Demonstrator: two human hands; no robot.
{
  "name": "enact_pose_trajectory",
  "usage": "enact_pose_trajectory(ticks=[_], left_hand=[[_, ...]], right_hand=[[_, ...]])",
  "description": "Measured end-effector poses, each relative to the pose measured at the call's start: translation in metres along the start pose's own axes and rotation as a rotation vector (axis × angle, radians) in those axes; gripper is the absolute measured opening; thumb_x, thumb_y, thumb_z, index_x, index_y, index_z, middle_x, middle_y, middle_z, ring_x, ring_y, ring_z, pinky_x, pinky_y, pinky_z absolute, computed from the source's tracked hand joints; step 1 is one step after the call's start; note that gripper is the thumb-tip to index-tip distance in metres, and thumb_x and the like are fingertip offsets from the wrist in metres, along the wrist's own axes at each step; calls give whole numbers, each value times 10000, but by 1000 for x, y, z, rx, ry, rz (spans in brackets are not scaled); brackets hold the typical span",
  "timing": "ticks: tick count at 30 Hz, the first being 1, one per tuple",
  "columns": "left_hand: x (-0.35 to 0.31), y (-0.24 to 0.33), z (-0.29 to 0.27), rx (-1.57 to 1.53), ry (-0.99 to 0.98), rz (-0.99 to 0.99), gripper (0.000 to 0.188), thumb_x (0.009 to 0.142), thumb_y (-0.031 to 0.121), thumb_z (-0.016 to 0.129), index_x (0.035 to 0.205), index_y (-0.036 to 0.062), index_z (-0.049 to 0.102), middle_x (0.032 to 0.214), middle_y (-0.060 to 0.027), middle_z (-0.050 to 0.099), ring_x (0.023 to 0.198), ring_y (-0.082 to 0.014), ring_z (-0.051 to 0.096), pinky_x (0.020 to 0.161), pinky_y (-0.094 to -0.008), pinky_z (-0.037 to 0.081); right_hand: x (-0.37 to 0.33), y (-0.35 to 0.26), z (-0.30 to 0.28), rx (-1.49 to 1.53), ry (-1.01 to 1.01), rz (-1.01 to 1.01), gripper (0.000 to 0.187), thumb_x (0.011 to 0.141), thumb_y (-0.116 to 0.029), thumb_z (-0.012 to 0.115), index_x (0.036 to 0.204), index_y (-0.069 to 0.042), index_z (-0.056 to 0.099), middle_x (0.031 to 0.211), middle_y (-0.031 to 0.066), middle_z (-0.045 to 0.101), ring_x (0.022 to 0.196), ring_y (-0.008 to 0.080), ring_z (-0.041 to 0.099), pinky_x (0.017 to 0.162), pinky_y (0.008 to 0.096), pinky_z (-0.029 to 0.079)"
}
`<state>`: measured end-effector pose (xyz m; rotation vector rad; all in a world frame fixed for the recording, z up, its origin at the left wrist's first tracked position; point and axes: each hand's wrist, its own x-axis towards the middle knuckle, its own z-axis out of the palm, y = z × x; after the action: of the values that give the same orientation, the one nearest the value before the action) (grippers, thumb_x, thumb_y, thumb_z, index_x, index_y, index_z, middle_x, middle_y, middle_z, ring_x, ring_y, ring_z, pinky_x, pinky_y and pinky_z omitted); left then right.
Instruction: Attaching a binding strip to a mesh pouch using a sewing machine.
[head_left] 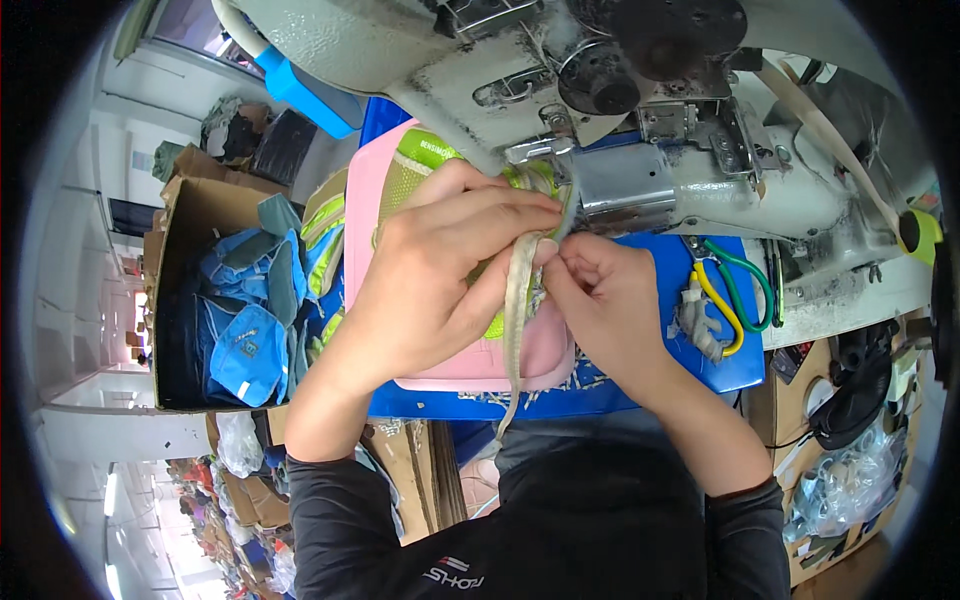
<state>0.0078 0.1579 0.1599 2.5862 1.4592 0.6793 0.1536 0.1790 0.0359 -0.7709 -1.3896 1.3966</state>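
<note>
A lime-green mesh fabric piece [425, 150], part of a shoe or bag by its look, lies under the sewing machine head against the metal cylinder arm [625, 185]. Across it rests my left hand [450, 245], fingers stretched toward the needle area and thumb bent in, gripping the fabric. My right hand [605, 290] has its thumb and curled fingers closed at the near edge of the same piece, just below the cylinder arm. A beige tape strip [514, 335] drapes over my left thumb and hangs toward my lap. Both hands hide the stitching point.
Beneath the work are a pink tray [545, 362] and a blue table [640, 390] with scattered scraps. Green-and-yellow-handled cutters [738, 300] lie at right. A cardboard box [190, 225] of blue pieces [250, 350] stands at left. A blue plastic part [310, 90] juts from the machine.
</note>
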Motion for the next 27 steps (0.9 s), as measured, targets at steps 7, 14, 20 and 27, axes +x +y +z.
enact_pose_trajectory(ticks=[7,14,20,27], left_hand=[[-2,7,7,258,-13,155,236,757,81,708,985,19,716,1048,-97,709,951,-317,619,855,-380,514],[-2,15,12,380,35,194,342,690,100,743,1018,20,688,1132,-102,670,966,-313,628,827,-390,539],[-5,13,16,185,17,-128,366,669,139,780,990,4,668,1080,-126,621,846,-334,653,731,-363,553],[-14,-16,20,80,-9,76,307,718,131,767,982,13,663,1008,-122,587,796,-323,620,687,-400,509]], right_hand=[[-3,-7,-8,2,-10,-5,95,869,-25,648,791,27,638,588,81,610,515,82,573,491,251,440],[6,-23,-24,66,-19,87,108,918,-20,624,849,56,657,616,-48,535,564,-12,436,474,201,333],[9,-24,-30,-36,-48,72,99,918,-19,627,853,46,663,612,-68,508,562,-19,409,471,200,300],[7,-34,-32,37,-52,154,117,948,-20,592,882,42,668,619,-90,502,566,-27,396,479,190,282]])
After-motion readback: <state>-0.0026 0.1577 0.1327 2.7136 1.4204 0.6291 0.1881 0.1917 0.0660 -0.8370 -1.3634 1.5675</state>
